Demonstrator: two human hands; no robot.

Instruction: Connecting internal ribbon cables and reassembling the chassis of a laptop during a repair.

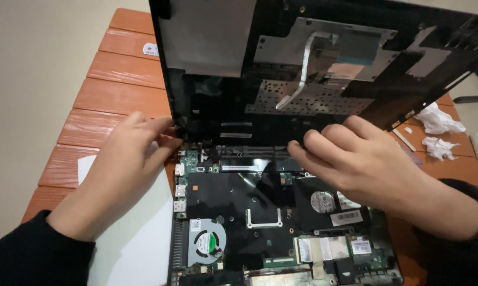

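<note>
Between both hands, a stiff, fragile laptop top cover (313, 69) tilts up over the exposed motherboard (260, 206). Left hand (117, 175) pinches its left corner; right hand (355, 159) curls narrowly around its lower edge. Best held by edges, judging by a thin ribbon cable (302, 74). Right fingertips are hidden.

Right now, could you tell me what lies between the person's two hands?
In the head view, the opened laptop's rear edge: memory slot strip and black hinge-side frame lie between left hand and right hand.
</note>
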